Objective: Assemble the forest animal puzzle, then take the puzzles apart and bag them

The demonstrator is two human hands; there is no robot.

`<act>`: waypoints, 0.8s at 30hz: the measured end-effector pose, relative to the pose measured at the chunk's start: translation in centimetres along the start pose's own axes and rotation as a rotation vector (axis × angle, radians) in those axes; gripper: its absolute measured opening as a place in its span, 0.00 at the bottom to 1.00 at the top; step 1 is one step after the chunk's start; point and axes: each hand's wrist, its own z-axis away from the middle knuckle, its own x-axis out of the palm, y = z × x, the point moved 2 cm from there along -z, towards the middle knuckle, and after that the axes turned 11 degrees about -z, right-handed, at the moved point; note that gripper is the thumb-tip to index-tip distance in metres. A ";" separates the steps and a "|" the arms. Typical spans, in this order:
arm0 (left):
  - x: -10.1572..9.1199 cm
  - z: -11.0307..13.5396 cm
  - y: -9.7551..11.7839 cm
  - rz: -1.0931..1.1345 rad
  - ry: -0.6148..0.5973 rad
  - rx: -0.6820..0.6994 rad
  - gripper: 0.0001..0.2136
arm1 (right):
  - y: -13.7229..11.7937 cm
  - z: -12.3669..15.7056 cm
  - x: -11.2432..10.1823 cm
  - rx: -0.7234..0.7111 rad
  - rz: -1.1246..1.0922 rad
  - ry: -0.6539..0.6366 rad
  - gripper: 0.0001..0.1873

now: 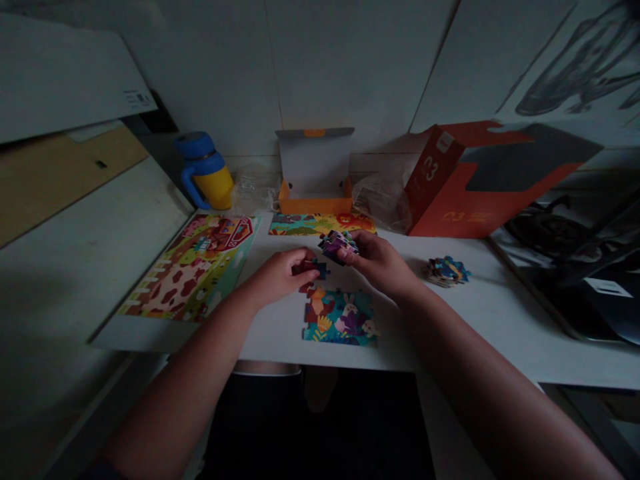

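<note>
Our right hand pinches a clump of joined puzzle pieces at centre, our left hand closed on a dark piece. Below them, a rabbit section lies assembled on the counter — a loose heap remains at right.

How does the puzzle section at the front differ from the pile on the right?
The puzzle section lies flat with its pieces joined, while the pile is a loose heap. The section covers more of the table than the pile. Both are colourful puzzle pieces.
</note>
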 end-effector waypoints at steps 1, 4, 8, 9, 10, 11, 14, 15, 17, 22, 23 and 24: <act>-0.1 -0.1 -0.1 -0.006 0.033 -0.016 0.09 | 0.0 0.1 0.0 -0.011 -0.012 -0.023 0.22; -0.3 -0.4 -0.3 -0.119 0.128 -0.017 0.08 | 0.1 0.2 0.2 -0.046 0.059 -0.077 0.21; -0.3 -0.7 -0.3 -0.217 0.147 0.032 0.08 | 1.0 0.1 0.4 -0.061 0.253 -0.036 0.21; -0.2 -0.8 -0.3 -0.213 0.138 0.044 0.09 | 1.2 0.0 0.4 -0.074 0.283 -0.008 0.21; -0.2 -0.8 -0.3 -0.203 0.129 0.054 0.10 | 1.3 -0.1 0.4 -0.093 0.304 0.022 0.22; -0.1 -0.8 -0.2 -0.190 0.122 0.061 0.11 | 1.3 -0.1 0.4 -0.109 0.318 0.044 0.22; 0.2 -0.8 0.2 -0.180 0.086 0.077 0.15 | 1.2 0.0 0.7 -0.081 0.315 0.020 0.24; 0.3 -0.8 0.3 -0.192 0.068 0.088 0.16 | 1.1 0.0 0.8 -0.055 0.309 -0.009 0.24; 0.1 -0.6 0.7 -0.232 0.067 0.121 0.20 | 0.7 0.1 0.9 -0.023 0.319 -0.048 0.24; -2.5 0.4 0.8 -0.476 0.264 0.179 0.19 | 0.8 -0.1 0.1 -0.025 0.501 0.084 0.23; -3.1 0.6 0.6 -0.526 0.267 0.184 0.18 | 1.0 -0.2 0.0 -0.019 0.538 0.090 0.22; -3.7 0.7 0.3 -0.565 0.242 0.189 0.18 | 1.2 -0.2 -0.1 -0.012 0.571 0.077 0.22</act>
